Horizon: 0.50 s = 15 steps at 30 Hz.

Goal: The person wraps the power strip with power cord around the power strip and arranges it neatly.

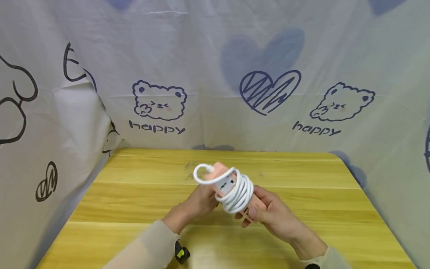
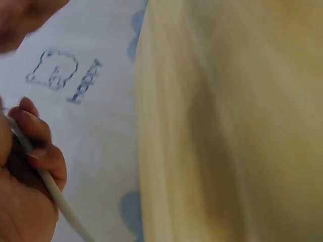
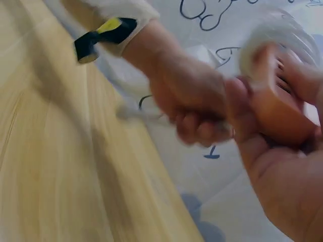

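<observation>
A pink power strip [image 1: 258, 203] with white sockets is held above the table, tilted, with several turns of white cord [image 1: 236, 196] wound round its middle. My right hand [image 1: 280, 216] grips its near right end, thumb on the slotted face. Behind the coil, my left hand [image 1: 201, 201] is partly hidden in the head view. The left wrist view shows the cord [image 2: 55, 194] running through that hand's curled fingers [image 2: 48, 159]. In the right wrist view, a blurred white length [image 3: 141, 117] sticks out from the left fist [image 3: 189, 96].
Below the hands lies a yellow wood-grain table [image 1: 134, 186]. A white cloth [image 1: 208, 74] printed with bears and hearts hangs behind it and along both sides. A black and yellow strap piece [image 1: 181, 253] sits at the left wrist.
</observation>
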Tool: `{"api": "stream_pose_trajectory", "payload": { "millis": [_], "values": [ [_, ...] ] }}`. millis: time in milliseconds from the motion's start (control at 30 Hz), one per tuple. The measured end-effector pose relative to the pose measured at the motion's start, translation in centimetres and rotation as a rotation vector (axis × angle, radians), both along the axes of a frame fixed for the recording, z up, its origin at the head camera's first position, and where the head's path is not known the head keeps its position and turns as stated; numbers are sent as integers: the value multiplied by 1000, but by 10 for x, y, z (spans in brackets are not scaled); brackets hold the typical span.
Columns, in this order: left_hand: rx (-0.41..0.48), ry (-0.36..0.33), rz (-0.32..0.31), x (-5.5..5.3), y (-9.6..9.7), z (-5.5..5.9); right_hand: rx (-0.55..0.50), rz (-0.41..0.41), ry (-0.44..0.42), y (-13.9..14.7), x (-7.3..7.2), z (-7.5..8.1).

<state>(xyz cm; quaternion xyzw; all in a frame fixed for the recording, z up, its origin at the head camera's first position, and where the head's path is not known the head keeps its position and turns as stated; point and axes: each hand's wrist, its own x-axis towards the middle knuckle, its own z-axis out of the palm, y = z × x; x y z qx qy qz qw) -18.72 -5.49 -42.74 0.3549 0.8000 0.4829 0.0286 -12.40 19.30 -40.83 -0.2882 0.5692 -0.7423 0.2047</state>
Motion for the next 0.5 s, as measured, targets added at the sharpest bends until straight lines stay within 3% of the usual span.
{"api": "stream_pose_trajectory", "payload": {
  "millis": [67,133,267,400,467,500],
  "values": [
    [-80,24,51,6,5,-2,-32,-88,0,-4,0,-2],
    [-172,-9,99,10,6,-4,-45,-181,-8,-6,-1,-1],
    [-235,-109,95,11,4,-9,-60,-336,-21,-7,-2,0],
    [-288,-186,88,12,-4,-17,-19,-560,-12,-7,-4,1],
    [-310,-161,107,14,-7,-16,33,-677,-6,-7,-6,1],
    [-327,-116,118,15,-8,-15,73,-736,1,-7,-6,1]
  ]
}}
